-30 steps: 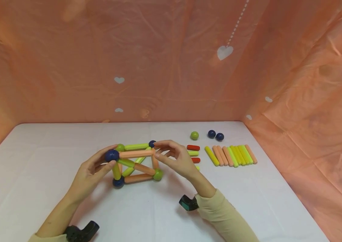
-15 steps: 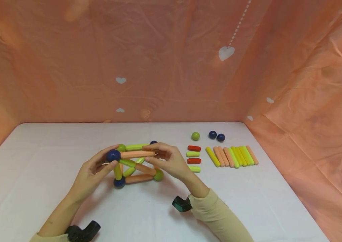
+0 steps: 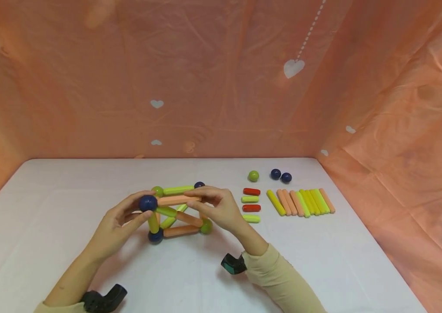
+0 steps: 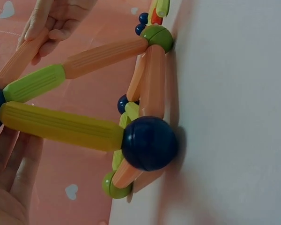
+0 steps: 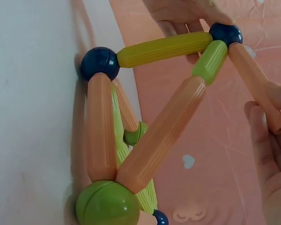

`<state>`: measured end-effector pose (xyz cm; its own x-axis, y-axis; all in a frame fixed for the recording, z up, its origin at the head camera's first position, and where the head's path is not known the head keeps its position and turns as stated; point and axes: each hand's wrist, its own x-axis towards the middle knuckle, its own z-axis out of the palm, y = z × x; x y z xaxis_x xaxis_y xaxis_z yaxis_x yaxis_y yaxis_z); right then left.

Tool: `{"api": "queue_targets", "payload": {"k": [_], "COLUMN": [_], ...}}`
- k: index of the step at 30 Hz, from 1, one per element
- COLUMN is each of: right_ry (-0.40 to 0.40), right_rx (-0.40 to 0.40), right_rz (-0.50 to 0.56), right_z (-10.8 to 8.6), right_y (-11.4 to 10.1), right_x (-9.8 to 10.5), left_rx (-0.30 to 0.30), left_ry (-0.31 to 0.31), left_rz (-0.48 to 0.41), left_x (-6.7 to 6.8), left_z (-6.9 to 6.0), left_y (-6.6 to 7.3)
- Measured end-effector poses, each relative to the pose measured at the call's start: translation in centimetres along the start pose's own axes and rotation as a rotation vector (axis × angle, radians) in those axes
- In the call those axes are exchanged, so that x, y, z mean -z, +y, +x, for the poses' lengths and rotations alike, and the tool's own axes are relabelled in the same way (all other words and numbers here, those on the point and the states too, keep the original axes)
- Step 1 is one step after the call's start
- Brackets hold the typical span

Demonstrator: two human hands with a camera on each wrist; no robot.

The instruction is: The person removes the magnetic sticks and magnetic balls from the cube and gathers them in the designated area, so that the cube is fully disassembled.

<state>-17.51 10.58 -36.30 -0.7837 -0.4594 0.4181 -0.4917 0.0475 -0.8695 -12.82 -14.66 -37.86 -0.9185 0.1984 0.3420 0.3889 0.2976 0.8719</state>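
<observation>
Frame (image 3: 188, 218): The ball-and-stick build stands on the white-covered table (image 3: 189, 278) in my head view, four balls at its base, blue and green, and a blue top ball (image 3: 148, 203) raised over its near left corner.
Post (image 4: 61, 126): A yellow stick joins the top ball to the blue base ball (image 3: 155, 235) at the frame's near left corner.
Brace (image 5: 166, 129): A short lime piece and a longer peach one, end to end, slope from the top ball to the green base ball (image 3: 206, 226) at the frame's near right corner.
Left hand (image 3: 116, 228): At the frame's left, I see its grip pinching the top ball between thumb and fingers.
Right hand (image 3: 222, 208): At the frame's right, its grip pinches the peach stick (image 3: 175, 200).
Peach stick: One end meets the top ball; the other, my right wrist view shows, juts bare past the fingers, above the frame.
Short sticks (image 3: 250, 199): Two red and two lime lie in a column right of the frame.
Long sticks (image 3: 304, 202): Yellow, peach and lime lie side by side, farther right of the frame.
Loose balls (image 3: 254, 176): One green and two blue, beyond the frame to the right.
Cloth (image 3: 221, 87): Orange, heart-printed, hanging behind the frame.
</observation>
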Motion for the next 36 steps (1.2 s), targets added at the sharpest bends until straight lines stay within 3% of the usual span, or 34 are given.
{"api": "queue_targets", "payload": {"k": [9,16,22,36], "right_ry": [0.053,0.203,0.226,0.302], "right_rx": [-0.006,-0.148,-0.195,-0.281], "right_rz": [-0.002,0.091,0.057,0.013], "right_z": [0.0,-1.1,-2.0,-3.9], "right_y": [0.3,0.9,1.2,2.0], "right_x": [0.5,3.7,4.9,7.2], "left_rx": [-0.021,-0.009,-0.035,-0.036], "left_ry": [-0.026,0.009,-0.015,0.003], "left_rz": [-0.02,-0.015,-0.063,-0.015], "left_x": [0.0,0.3,0.0,-0.3], "left_z": [0.3,-0.2,0.1,0.3], "left_y": [0.0,-0.1,0.0,0.1]}}
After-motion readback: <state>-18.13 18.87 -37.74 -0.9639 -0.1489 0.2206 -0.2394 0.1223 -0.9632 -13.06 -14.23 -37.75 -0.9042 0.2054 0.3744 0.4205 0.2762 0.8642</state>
